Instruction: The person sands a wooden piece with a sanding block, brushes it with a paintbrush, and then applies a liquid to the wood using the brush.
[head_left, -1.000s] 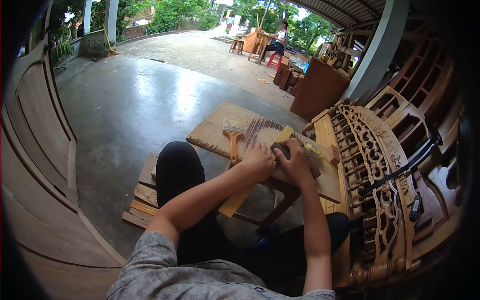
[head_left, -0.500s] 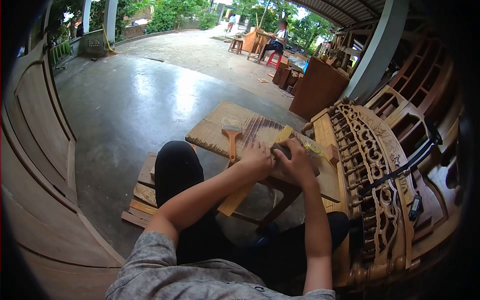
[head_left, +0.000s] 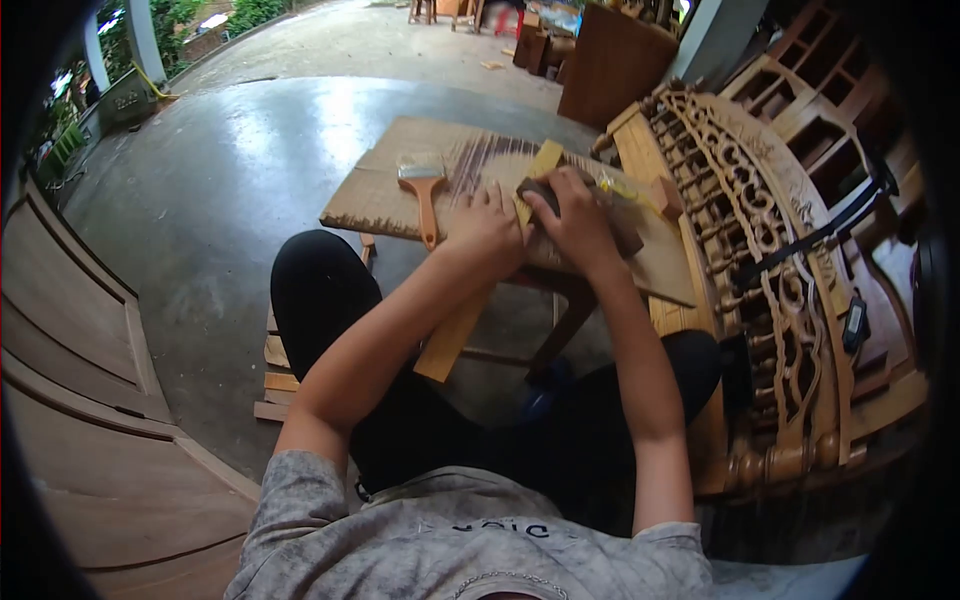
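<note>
A pale yellowish wooden strip lies slantwise across the small wooden work table, its near end jutting over the edge toward my lap. My left hand bears down on the strip's middle, holding it against the tabletop. Just to its right, my right hand is closed around a dark block, which rests on or against the strip. The block's underside is hidden. Left of my hands lies a flat paintbrush with an orange handle. Beside my right wrist is a dark brown wooden piece.
A carved wooden bench borders the table on the right, with a black strap across it. Wooden panels stand at the left. Wood offcuts lie on the floor by my left knee. Brown boards stand beyond the table.
My view has tilted downward, so the table sits higher and the seated person beyond has mostly left the frame. Both hands remain at the strip, with the dark block still in my right hand.
</note>
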